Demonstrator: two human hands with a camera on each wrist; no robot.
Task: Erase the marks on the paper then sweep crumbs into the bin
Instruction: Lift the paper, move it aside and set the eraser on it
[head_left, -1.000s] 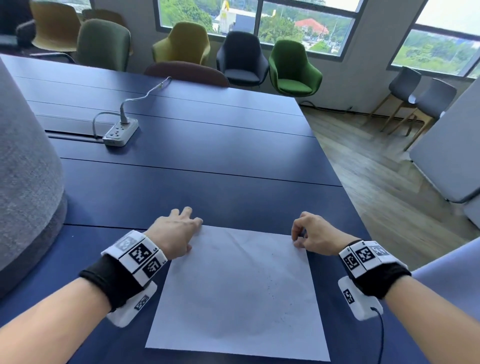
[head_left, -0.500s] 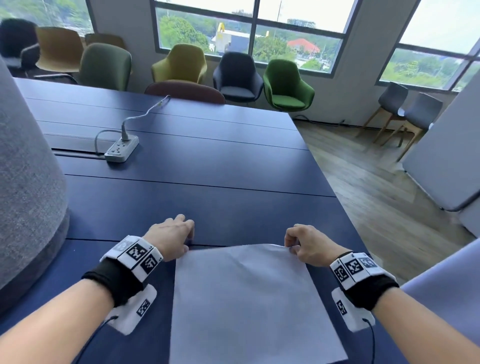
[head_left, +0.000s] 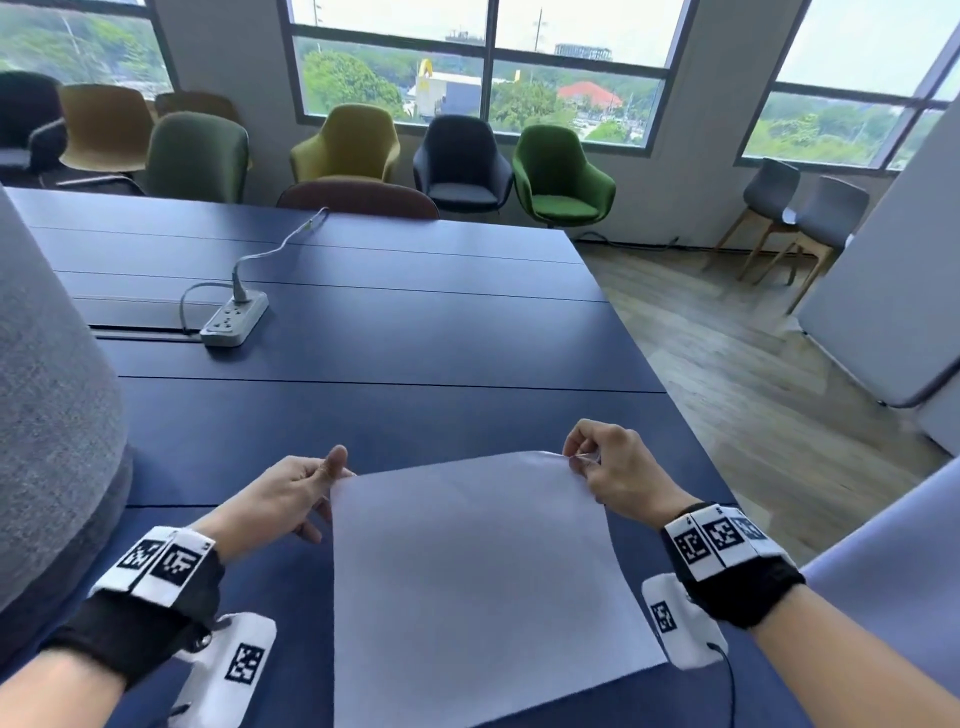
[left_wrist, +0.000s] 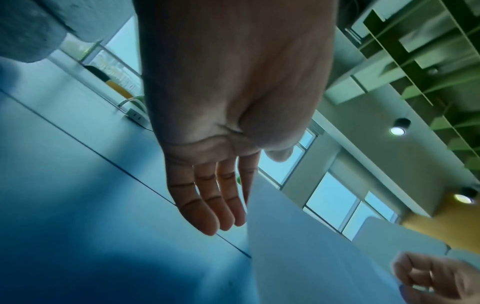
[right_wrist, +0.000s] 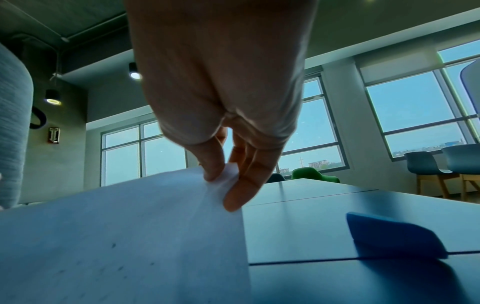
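Paper (head_left: 470, 582): white sheet, far edge raised off the table (head_left: 395, 338) between the two hands; a second ago it lay flat with both hands resting at its far corners, half a second ago the far edge had begun to rise; near edge low towards the body, whether it touches the table cannot be told
Left hand (head_left: 291, 493): pinches the far left corner, thumb on top and index finger behind the sheet; the other fingers (left_wrist: 207, 205) hang straight and loose beside the sheet's edge in the left wrist view
Right hand (head_left: 613, 473): pinches the far right corner between thumb and fingertips (right_wrist: 241, 193); grip narrow, the corner crumpled a little
Crumbs (right_wrist: 114, 245): a few dark specks on the sheet's upper face, seen from the right wrist; no pencil marks can be made out
Eraser (right_wrist: 394, 234): blue wedge lying on the table just right of the right hand, well clear of the sheet; untouched
Bin: not in view
Meaning: erasing looks finished, judging by the idle eraser and the specks; lifting the sheet suggests the crumbs will be carried or tipped off it rather than brushed
Risk: the sheet slopes towards the body, so specks may slide off the near edge before any bin is reached
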